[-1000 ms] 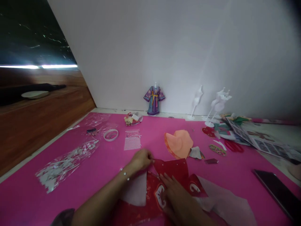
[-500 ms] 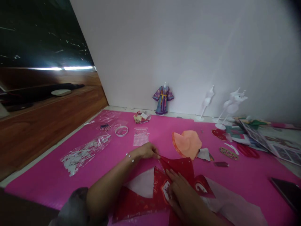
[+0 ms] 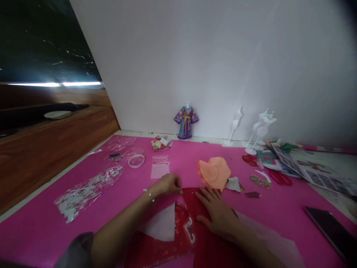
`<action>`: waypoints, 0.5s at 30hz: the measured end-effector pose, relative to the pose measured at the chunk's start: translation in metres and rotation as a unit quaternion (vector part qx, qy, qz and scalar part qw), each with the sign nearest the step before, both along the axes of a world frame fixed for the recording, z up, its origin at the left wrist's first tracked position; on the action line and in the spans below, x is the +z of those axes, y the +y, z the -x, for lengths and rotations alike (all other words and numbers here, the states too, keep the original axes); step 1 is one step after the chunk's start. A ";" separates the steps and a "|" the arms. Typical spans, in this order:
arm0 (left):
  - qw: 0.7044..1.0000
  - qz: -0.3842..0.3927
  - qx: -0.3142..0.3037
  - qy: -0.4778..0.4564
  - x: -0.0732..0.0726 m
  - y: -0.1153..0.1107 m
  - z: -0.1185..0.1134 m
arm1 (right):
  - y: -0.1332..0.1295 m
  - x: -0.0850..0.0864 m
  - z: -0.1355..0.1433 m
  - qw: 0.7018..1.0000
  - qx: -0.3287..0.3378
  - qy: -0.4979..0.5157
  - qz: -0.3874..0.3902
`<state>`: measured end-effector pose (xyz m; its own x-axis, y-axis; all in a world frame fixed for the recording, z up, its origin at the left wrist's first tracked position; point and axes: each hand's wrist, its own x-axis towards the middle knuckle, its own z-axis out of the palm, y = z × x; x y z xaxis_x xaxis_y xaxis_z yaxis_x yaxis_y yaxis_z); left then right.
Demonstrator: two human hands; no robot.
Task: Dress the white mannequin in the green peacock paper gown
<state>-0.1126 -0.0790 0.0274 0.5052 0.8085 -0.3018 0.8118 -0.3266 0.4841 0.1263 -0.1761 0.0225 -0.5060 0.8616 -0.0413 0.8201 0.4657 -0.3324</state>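
Red fabric (image 3: 206,242) with a white printed motif is spread on the pink mat (image 3: 106,201) in front of me. My right hand (image 3: 216,210) lies on it, palm down with fingers spread. At the cloth's upper left corner is my left hand (image 3: 171,184), its thumb and fingers pressed together; what they hold, if anything, is too small to make out. A white cloth piece (image 3: 161,223) shows below my left wrist. Just above my left hand is a sheet of small white beads (image 3: 160,170). An orange fabric piece (image 3: 216,173) lies beyond my right hand.
A bag of white pieces (image 3: 89,191) and a tape roll (image 3: 136,161) lie left. A small dressed form (image 3: 186,122) stands by the wall, with white stands (image 3: 260,128) to its right. A dark flat device (image 3: 331,232) and printed sheets (image 3: 320,175) are at right.
My right hand has opened out flat on the red fabric, which now lies flatter. My left hand is slightly away from the raised edge it pinched. The view has shifted a little.
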 end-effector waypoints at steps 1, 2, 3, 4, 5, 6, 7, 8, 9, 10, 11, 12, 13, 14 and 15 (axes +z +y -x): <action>1.000 -0.007 0.000 -0.006 0.001 0.002 0.003 | 0.000 -0.002 -0.001 1.000 -0.001 -0.008 0.005; 1.000 -0.014 0.000 -0.014 0.002 0.004 0.005 | 0.000 -0.003 -0.003 1.000 -0.002 -0.014 0.007; 1.000 -0.021 0.000 -0.022 0.005 0.006 0.008 | 0.000 -0.005 -0.003 1.000 -0.004 -0.019 0.007; 0.999 -0.029 0.003 -0.029 0.009 0.006 0.010 | 0.000 -0.006 -0.004 1.000 -0.005 -0.023 0.007; 0.999 -0.036 0.006 -0.037 0.013 0.004 0.012 | 0.000 -0.007 -0.005 1.000 -0.006 -0.027 0.008; 0.998 -0.041 0.009 -0.046 0.019 -0.001 0.013 | 0.001 -0.008 -0.005 1.000 -0.006 -0.029 0.008; 0.997 -0.046 0.011 -0.055 0.026 -0.009 0.015 | 0.001 -0.009 -0.006 0.999 -0.004 -0.031 0.008; 0.997 -0.050 0.010 -0.065 0.033 -0.020 0.017 | 0.002 -0.010 -0.007 0.999 -0.003 -0.032 0.006; 0.996 -0.049 0.005 -0.076 0.041 -0.035 0.019 | 0.002 -0.011 -0.007 0.999 -0.003 -0.033 0.004; 0.995 -0.051 -0.002 -0.084 0.048 -0.052 0.021 | 0.002 -0.013 -0.008 0.999 -0.003 -0.033 0.001; 0.994 -0.049 -0.017 -0.091 0.054 -0.070 0.024 | 0.002 -0.014 -0.009 0.999 -0.004 -0.035 -0.001; 0.994 -0.045 -0.033 -0.098 0.059 -0.088 0.027 | 0.002 -0.016 -0.009 0.999 -0.004 -0.036 -0.005; 0.993 -0.041 -0.047 -0.104 0.062 -0.106 0.031 | 0.002 -0.017 -0.010 0.999 -0.004 -0.036 -0.009; 0.992 -0.033 -0.064 -0.103 0.064 -0.121 0.036 | 0.001 -0.019 -0.010 0.999 -0.003 -0.037 -0.014; 0.993 -0.027 -0.060 -0.097 0.063 -0.133 0.041 | 0.001 -0.021 -0.010 0.999 0.000 -0.036 -0.021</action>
